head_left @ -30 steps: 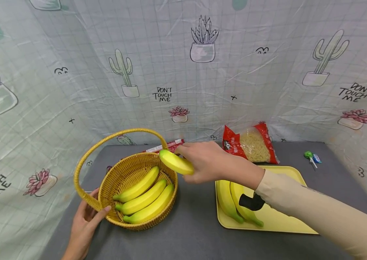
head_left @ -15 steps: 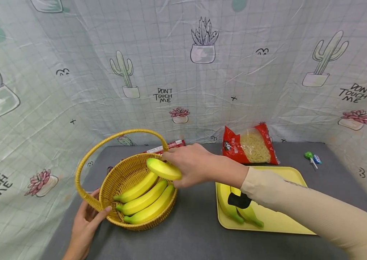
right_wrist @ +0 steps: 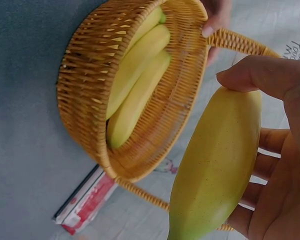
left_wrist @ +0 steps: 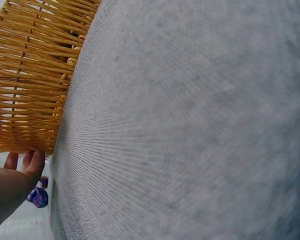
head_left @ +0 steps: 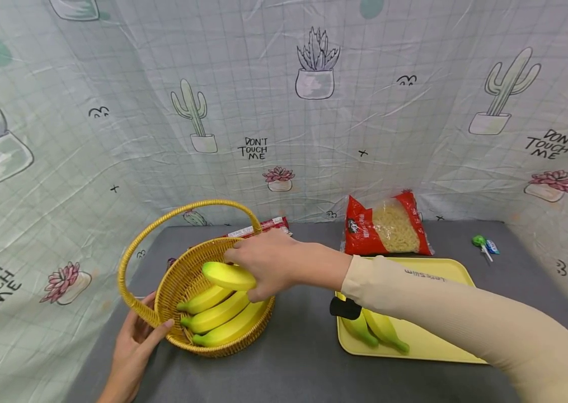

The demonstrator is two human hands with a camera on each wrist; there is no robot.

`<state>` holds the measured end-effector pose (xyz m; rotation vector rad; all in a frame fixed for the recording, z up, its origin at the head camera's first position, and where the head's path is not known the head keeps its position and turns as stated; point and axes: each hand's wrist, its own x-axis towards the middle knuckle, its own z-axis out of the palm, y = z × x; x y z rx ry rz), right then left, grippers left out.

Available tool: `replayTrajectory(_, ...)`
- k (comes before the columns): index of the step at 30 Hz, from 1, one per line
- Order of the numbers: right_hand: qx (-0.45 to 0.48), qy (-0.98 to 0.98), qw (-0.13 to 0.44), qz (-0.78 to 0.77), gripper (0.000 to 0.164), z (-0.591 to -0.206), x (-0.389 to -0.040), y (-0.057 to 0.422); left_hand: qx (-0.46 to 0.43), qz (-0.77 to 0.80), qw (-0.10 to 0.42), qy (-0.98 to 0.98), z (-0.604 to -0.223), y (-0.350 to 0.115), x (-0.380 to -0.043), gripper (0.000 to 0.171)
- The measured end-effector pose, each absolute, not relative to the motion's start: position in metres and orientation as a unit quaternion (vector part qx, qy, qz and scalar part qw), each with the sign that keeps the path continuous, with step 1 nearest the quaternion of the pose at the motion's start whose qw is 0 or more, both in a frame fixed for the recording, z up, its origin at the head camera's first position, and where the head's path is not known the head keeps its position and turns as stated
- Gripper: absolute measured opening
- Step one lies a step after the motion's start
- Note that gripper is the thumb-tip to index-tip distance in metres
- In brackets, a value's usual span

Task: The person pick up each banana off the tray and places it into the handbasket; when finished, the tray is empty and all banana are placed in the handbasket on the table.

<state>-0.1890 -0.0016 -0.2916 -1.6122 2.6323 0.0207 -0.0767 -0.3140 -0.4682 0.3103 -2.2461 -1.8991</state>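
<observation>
My right hand (head_left: 266, 264) holds a yellow banana (head_left: 225, 275) with a greenish tip over the wicker basket (head_left: 181, 279). In the right wrist view, thumb and fingers pinch this banana (right_wrist: 215, 165) from opposite sides. Inside the basket, 3 more bananas (head_left: 223, 312) lie side by side. My left hand (head_left: 132, 352) grips the basket's left side near the foot of its arched handle, its thumb over the rim. The left wrist view has the fingers of that hand (left_wrist: 12, 185) against the outer weave (left_wrist: 30, 85).
A yellow tray (head_left: 445, 336) at right bears 2 bananas (head_left: 384, 330), partly behind the right sleeve. Behind it lies a red bag of pasta (head_left: 389, 226). A green lollipop (head_left: 480, 242) sits far right. A red and white packet (head_left: 273, 224) lies behind the basket.
My right hand has carried the banana leftward and down, from the basket's right rim to above the bananas inside. The left hand stays on the basket.
</observation>
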Motion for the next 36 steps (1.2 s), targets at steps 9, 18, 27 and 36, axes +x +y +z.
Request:
replayTrajectory(9,-0.542,0.838,0.055,0.041,0.061,-0.295,-0.191,-0.028,0.1,-0.64,0.092,-0.756,-0.468,-0.315,-0.077,0.074)
replayTrajectory(18,-0.546,0.829,0.088,0.082,0.069,-0.309,-0.191,-0.054,0.098,-0.639,0.09,-0.758,-0.467,-0.314,-0.076,0.074)
replayTrajectory(27,-0.55,0.824,0.104,0.089,0.066,-0.325,-0.188,-0.068,0.104,-0.636,0.086,-0.76,-0.465,-0.314,-0.077,0.075)
replayTrajectory(36,-0.544,0.82,0.121,0.127,0.067,-0.346,-0.187,-0.08,0.106,-0.635,0.085,-0.761,-0.466,-0.314,-0.076,0.075)
